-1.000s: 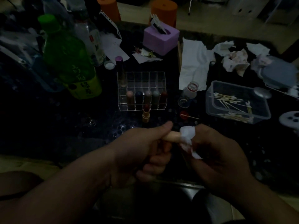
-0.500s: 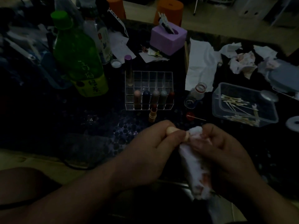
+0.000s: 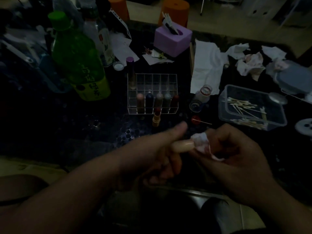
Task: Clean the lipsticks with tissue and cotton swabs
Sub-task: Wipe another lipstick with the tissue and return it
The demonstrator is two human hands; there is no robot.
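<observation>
1. Lipstick (image 3: 183, 146), a pale tube, lies roughly level above the near edge of the dark bench (image 3: 50, 125), between both hands.
2. The left hand (image 3: 152, 156) grips its left end, fingers curled round the tube and the thumb stuck out straight above it.
3. The right hand (image 3: 236, 154) pinches a wadded tissue (image 3: 201, 142), stained pink, against the tube's right end.
4. Just beyond the hands an open red lipstick (image 3: 157, 117) stands upright on the bench, right in front of a clear rack (image 3: 157, 81).
5. The rack's front row holds five capped lipsticks (image 3: 158, 100). A taller purple-capped tube (image 3: 130, 73) stands in its back left corner.
6. To the right, a clear box (image 3: 221, 107) holds cotton swabs (image 3: 244, 105).
7. Farther back stand a green bottle (image 3: 76, 56) and a purple tissue box (image 3: 170, 43). A flat tissue (image 3: 206, 70) and crumpled tissues (image 3: 249, 65) lie there too.
</observation>
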